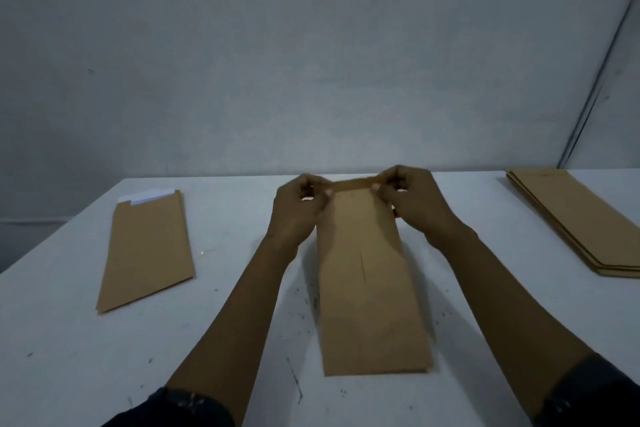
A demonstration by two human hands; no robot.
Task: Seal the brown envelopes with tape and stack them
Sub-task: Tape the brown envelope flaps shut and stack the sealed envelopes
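Observation:
A long brown envelope point(367, 284) lies lengthwise on the white table point(242, 340) in front of me. My left hand point(298, 210) and my right hand point(415, 204) each pinch one end of its flap at the far end, which is raised and folded over. A second brown envelope point(147, 250) lies at the left with white paper sticking out of its open top. At the far right rests a stack of brown envelopes point(571, 222). No tape is visible.
A grey wall stands right behind the table's far edge. A thin dark cable point(595, 80) runs down the wall at the right. The table's left edge slants away at the left.

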